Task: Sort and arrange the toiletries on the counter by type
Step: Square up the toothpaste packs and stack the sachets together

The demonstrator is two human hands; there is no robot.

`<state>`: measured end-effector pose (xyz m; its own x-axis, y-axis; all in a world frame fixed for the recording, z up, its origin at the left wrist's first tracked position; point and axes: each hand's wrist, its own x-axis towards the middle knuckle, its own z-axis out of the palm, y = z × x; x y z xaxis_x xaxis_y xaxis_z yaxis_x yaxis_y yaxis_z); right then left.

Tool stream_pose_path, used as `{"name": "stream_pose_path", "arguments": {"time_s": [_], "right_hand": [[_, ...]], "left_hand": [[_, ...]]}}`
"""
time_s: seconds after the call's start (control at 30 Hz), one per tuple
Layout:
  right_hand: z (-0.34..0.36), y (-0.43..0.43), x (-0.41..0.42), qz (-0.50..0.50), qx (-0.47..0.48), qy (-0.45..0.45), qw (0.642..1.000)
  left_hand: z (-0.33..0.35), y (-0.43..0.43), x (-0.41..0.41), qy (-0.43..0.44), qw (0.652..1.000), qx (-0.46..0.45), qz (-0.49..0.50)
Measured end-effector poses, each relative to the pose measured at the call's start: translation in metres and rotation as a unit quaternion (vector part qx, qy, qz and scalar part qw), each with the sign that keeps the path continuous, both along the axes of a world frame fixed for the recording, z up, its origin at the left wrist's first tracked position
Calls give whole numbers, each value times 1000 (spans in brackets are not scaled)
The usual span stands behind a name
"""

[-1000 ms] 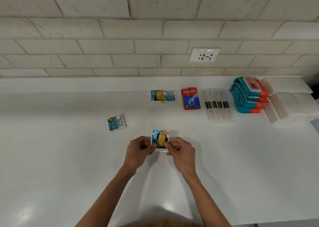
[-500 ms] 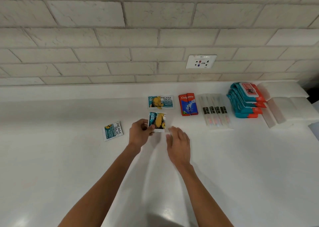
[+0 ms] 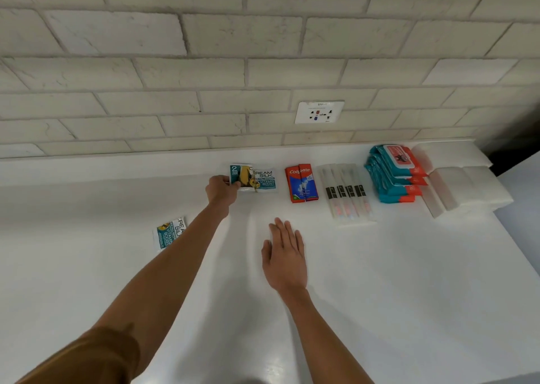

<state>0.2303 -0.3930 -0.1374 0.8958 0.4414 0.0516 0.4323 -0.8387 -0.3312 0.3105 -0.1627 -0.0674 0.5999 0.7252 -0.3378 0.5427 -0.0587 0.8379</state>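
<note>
My left hand (image 3: 221,191) is stretched to the back of the white counter (image 3: 380,281) and grips a teal-and-white Cream Silk sachet (image 3: 241,176) by its left edge. That sachet overlaps another Cream Silk sachet (image 3: 266,180) lying flat near the wall. A third Cream Silk sachet (image 3: 170,232) lies alone to the left, partly hidden by my left forearm. My right hand (image 3: 284,255) rests flat and open on the counter, holding nothing. Red Colgate sachets (image 3: 301,183), wrapped toothbrushes (image 3: 347,194) and a stack of teal wipe packs (image 3: 394,173) line up to the right.
White folded packs (image 3: 464,185) sit at the far right by the counter's end. A wall socket (image 3: 319,111) is set in the pale brick wall above the row. A dark gap opens beyond the counter's right edge.
My left hand carried the sachet from the counter's middle back to the sachet by the wall. My right hand let go of it and came down flat on the counter.
</note>
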Motion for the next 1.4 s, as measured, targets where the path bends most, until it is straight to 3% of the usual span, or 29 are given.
{"name": "stream_pose_path", "arguments": {"time_s": [0.53, 1.0, 1.4], "right_hand": [[2, 3, -1, -3, -8, 4, 1000], [0, 2, 0, -3, -11, 1, 1000], [0, 2, 0, -3, -13, 3, 1000]], "left_hand": [[-22, -2, 17, 74, 995, 69, -7], [-27, -14, -2, 56, 949, 246, -187], [-21, -12, -2, 65, 938, 270, -207]]}}
